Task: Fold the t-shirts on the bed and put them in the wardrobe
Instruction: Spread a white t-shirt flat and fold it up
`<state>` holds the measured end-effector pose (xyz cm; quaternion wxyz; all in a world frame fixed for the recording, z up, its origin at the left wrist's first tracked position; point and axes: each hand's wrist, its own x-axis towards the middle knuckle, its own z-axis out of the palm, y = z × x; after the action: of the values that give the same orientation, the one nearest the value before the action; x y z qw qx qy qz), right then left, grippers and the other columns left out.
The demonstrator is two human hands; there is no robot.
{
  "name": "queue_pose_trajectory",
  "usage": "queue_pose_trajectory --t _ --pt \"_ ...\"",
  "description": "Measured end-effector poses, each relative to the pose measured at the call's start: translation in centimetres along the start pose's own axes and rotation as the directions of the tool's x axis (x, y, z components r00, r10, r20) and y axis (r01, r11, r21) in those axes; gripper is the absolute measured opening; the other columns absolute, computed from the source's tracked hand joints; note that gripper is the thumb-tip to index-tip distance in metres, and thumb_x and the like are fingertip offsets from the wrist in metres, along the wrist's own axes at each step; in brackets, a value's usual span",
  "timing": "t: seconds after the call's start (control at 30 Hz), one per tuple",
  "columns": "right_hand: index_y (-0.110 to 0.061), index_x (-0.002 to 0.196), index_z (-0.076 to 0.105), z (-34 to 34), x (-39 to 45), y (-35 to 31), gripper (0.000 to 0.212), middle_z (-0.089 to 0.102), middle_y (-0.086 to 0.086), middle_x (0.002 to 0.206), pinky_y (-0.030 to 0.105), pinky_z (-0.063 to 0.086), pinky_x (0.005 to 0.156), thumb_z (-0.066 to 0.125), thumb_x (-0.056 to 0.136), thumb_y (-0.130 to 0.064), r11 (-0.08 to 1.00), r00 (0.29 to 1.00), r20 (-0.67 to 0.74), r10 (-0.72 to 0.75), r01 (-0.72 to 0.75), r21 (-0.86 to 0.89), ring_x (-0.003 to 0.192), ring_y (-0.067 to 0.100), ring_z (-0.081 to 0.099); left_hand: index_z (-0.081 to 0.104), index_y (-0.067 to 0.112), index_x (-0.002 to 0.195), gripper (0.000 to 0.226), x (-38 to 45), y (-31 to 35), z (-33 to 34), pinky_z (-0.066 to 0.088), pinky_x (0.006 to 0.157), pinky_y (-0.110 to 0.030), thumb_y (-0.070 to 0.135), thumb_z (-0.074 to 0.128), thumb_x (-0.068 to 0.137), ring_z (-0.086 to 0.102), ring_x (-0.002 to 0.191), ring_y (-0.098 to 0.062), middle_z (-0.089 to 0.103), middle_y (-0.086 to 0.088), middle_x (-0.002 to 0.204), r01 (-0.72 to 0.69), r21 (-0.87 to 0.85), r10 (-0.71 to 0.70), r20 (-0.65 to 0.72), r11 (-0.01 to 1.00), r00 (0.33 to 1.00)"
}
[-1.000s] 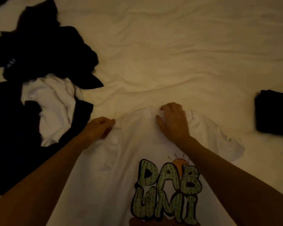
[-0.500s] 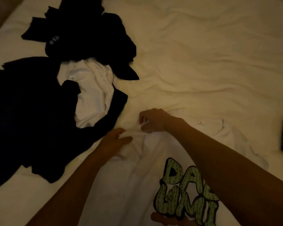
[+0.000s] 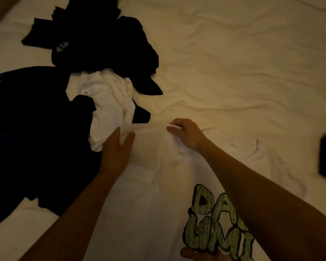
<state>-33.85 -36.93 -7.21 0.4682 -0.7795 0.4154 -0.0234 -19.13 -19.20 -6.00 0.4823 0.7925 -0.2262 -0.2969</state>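
The white tee (image 3: 158,213) lay spread on the bed (image 3: 233,63), print up, and the fold looked only just begun. Her left hand (image 3: 117,149) pinched the fabric at the near sleeve; the right hand (image 3: 184,134) gripped a bunch of cloth by the shoulder. Next, I'd guess, that side wanted drawing across the print, kept flat. More unfolded shirts (image 3: 64,110), black and white, lay heaped to the left. No wardrobe or other container was in sight.
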Motion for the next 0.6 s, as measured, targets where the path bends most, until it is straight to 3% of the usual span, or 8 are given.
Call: queue_pose_trajectory --t 0.03,0.1,0.2,0.33,0.4,0.5,0.6 --pt "-0.017 0.082 0.064 0.1 0.1 -0.2 0.015 0.062 0.0 0.079 0.017 0.039 0.064 0.062 0.095 -0.024 1.0 1.0 -0.016 -0.016 0.016 -0.016 0.075 0.013 0.055 0.06 0.002 0.12 0.031 0.3 0.7 -0.3 0.04 0.096 -0.023 0.025 0.058 0.099 0.054 0.111 -0.015 0.058 0.0 0.119 -0.086 0.098 0.089 -0.029 0.991 0.996" --pt "-0.016 0.084 0.064 0.3 0.2 -0.7 0.015 0.061 -0.001 0.08 0.021 0.039 0.066 0.061 0.096 -0.026 0.997 0.998 -0.042 -0.049 0.046 -0.065 0.079 0.016 0.057 0.058 0.006 0.097 0.024 1.5 1.2 -0.9 0.045 0.082 -0.032 0.029 0.055 0.1 0.059 0.095 -0.026 0.062 -0.003 0.094 -0.204 0.256 0.211 0.001 0.945 0.978" --pt "-0.011 0.094 0.066 1.2 0.5 -0.5 0.022 0.065 0.009 0.089 0.031 0.036 0.068 0.057 0.098 -0.031 0.974 0.995 -0.063 -0.081 0.065 -0.216 0.087 0.028 0.06 0.045 0.014 0.084 0.026 3.0 0.5 -1.7 0.041 0.065 -0.034 0.032 0.052 0.101 0.058 0.076 -0.032 0.054 -0.003 0.071 -0.261 0.401 0.254 0.071 0.878 0.965" --pt "-0.011 0.114 0.058 3.3 -0.2 0.4 0.038 0.059 0.012 0.106 0.036 0.035 0.075 0.046 0.1 -0.045 0.87 0.985 -0.154 -0.082 -0.005 -0.494 0.098 0.033 0.056 0.049 0.01 0.103 0.032 2.7 -1.1 -2.0 0.043 0.066 -0.039 0.042 0.05 0.1 0.062 0.084 -0.041 0.062 -0.021 0.089 -0.195 0.593 0.178 0.088 0.781 0.98" --pt "-0.01 0.121 0.055 4.2 -0.8 0.6 0.046 0.057 0.014 0.112 0.041 0.037 0.081 0.048 0.098 -0.049 0.816 0.969 -0.214 -0.125 -0.022 -0.578 0.101 0.034 0.053 0.048 0.011 0.12 0.046 2.1 -1.2 -1.9 0.045 0.072 -0.042 0.05 0.052 0.096 0.062 0.095 -0.04 0.064 -0.019 0.106 -0.137 0.663 0.124 0.067 0.736 0.99" --pt "-0.008 0.127 0.053 4.5 -2.1 0.5 0.052 0.054 0.015 0.118 0.043 0.038 0.086 0.05 0.096 -0.05 0.794 0.955 -0.248 -0.163 -0.022 -0.608 0.105 0.034 0.05 0.04 0.016 0.136 0.06 1.2 -0.5 -2.0 0.048 0.084 -0.049 0.052 0.059 0.091 0.057 0.11 -0.037 0.055 -0.013 0.126 -0.099 0.68 0.164 -0.031 0.727 0.986" --pt "-0.008 0.132 0.05 3.2 -3.8 0.3 0.052 0.052 0.015 0.124 0.042 0.038 0.088 0.048 0.098 -0.047 0.83 0.958 -0.263 -0.112 -0.055 -0.554 0.11 0.033 0.049 0.044 0.013 0.136 0.057 0.4 0.9 -1.3 0.049 0.084 -0.05 0.044 0.063 0.092 0.056 0.11 -0.034 0.052 -0.013 0.128 -0.155 0.636 0.244 -0.054 0.756 0.968"
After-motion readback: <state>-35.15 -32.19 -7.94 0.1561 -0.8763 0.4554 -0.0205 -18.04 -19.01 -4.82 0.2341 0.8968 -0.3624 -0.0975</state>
